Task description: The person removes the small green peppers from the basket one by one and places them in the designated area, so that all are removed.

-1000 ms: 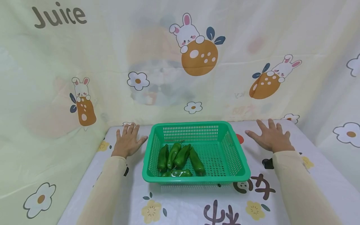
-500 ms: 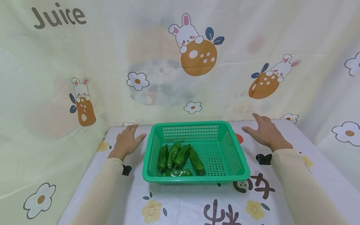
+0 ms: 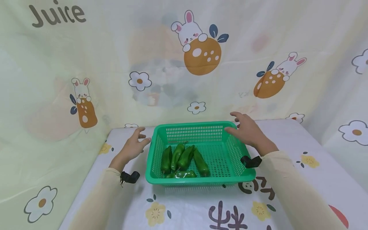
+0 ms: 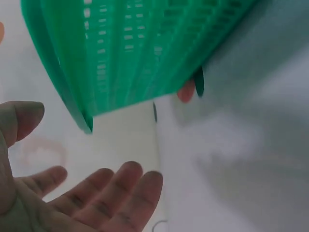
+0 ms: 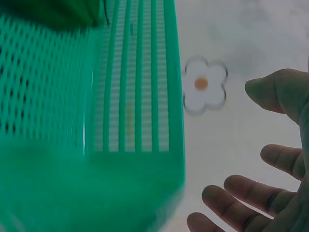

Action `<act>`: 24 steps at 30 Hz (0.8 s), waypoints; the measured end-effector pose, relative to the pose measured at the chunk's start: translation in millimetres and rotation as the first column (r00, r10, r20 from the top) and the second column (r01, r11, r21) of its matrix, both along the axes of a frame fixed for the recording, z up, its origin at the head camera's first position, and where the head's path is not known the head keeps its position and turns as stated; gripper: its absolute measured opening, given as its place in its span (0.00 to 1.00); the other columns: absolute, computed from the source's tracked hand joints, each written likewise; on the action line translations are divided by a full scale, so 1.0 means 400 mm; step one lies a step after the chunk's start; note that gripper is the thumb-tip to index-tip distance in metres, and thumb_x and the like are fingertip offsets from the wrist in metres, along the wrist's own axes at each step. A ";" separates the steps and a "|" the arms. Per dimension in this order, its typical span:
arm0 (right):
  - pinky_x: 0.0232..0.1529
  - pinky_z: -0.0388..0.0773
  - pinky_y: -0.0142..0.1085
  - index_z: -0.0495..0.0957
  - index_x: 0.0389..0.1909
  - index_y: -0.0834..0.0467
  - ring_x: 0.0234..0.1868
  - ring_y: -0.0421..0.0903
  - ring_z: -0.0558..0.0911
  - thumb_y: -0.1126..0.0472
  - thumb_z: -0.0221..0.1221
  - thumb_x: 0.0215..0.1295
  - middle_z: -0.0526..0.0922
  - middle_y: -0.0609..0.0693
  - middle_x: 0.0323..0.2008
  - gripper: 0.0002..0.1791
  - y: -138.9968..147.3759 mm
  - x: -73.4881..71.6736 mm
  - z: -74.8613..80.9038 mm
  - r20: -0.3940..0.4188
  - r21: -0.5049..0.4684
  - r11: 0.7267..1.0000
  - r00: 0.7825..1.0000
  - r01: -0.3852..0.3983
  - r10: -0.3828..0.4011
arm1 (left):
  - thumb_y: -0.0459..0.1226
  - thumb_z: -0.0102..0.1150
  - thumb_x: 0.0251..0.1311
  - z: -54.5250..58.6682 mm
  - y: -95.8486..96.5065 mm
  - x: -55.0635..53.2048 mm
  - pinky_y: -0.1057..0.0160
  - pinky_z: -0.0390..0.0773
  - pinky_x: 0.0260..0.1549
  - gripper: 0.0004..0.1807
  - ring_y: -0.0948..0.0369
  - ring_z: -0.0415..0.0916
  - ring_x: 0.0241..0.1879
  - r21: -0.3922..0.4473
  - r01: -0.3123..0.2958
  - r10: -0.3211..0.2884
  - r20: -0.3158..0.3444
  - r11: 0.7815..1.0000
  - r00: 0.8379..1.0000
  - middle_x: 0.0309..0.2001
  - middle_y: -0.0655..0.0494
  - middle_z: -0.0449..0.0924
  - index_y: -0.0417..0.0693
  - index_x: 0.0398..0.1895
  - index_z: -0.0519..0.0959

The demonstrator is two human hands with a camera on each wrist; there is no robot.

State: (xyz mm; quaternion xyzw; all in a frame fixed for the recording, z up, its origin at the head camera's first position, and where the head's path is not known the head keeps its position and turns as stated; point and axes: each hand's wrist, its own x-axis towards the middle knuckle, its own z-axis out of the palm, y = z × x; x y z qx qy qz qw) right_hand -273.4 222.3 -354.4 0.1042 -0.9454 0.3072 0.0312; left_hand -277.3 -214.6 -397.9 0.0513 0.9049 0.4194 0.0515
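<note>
A green plastic basket (image 3: 201,182) with slotted walls stands on the table, several green peppers (image 3: 185,158) lying in its left half. Just off the basket's left side is my left hand (image 3: 131,147), thumb and fingers spread apart and holding nothing. The left wrist view shows the left hand (image 4: 91,203) beside the basket wall (image 4: 120,58) with a gap between them. My right hand (image 3: 248,131) hovers over the basket's far right corner, fingers loosely bent and nothing in them. In the right wrist view, the right hand (image 5: 270,188) is apart from the basket rim (image 5: 175,96).
A white tablecloth (image 3: 184,210) printed with yellow flowers and dark characters covers the table. Behind and at both sides hangs a pale curtain (image 3: 166,105) with rabbit and flower prints. A small black device (image 3: 250,162) sits on the right wrist, another black device (image 3: 130,177) on the left.
Both hands have lifted off the table. The right hand has moved left to the basket's far right corner; the left has turned and stays near the basket's left side. The peppers have not moved.
</note>
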 end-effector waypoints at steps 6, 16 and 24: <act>0.52 0.75 0.58 0.53 0.75 0.55 0.58 0.62 0.74 0.47 0.58 0.67 0.67 0.65 0.64 0.41 -0.084 0.003 -0.013 0.098 -0.088 0.993 0.992 -0.076 0.085 | 0.47 0.47 0.70 -0.007 0.027 0.019 0.52 0.84 0.42 0.36 0.45 0.77 0.54 0.133 -0.008 0.000 0.061 0.991 0.998 0.64 0.40 0.67 0.51 0.76 0.47; 0.42 0.83 0.49 0.54 0.74 0.53 0.41 0.54 0.81 0.50 0.61 0.65 0.73 0.60 0.52 0.41 -0.173 -0.013 -0.056 0.335 -0.297 0.950 0.922 -0.093 0.195 | 0.41 0.52 0.69 -0.012 0.044 0.030 0.50 0.85 0.39 0.37 0.46 0.79 0.50 0.202 0.021 -0.041 0.095 0.979 0.995 0.60 0.38 0.69 0.50 0.76 0.47; 0.41 0.84 0.50 0.55 0.73 0.56 0.52 0.61 0.78 0.54 0.61 0.64 0.74 0.61 0.54 0.40 -0.221 -0.008 -0.085 0.444 -0.284 0.958 0.881 -0.035 0.164 | 0.37 0.52 0.68 0.009 0.056 0.049 0.49 0.85 0.38 0.38 0.45 0.78 0.51 0.236 0.020 -0.049 0.119 0.972 0.992 0.60 0.35 0.70 0.48 0.77 0.47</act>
